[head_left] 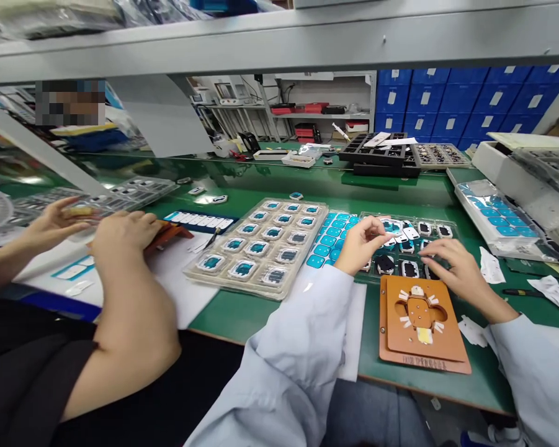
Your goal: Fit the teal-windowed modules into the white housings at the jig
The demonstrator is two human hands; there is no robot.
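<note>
My left hand (pixel 360 243) is over the near left part of a clear tray (pixel 452 223), thumb and forefinger pinched together beside a white and blue piece (pixel 392 226). Whether that piece is in the pinch or lies behind it, I cannot tell. Over the tray's right side is my right hand (pixel 460 273), its thumb and forefinger apart with nothing visible between them. Several white-framed black parts (pixel 409 269) sit in the tray. Just in front of it lies an orange fixture plate (pixel 421 347) with a shaped recess. Blue sheet pieces (pixel 329 241) lie left of my left hand.
A plastic tray (pixel 193 271) of white and teal parts lies to the left. Beyond it, a co-worker's arms (pixel 125 267) reach over an orange fixture (pixel 170 234). At the right is a bagged stack of blue pieces (pixel 496 214). A shelf beam (pixel 279 46) crosses overhead.
</note>
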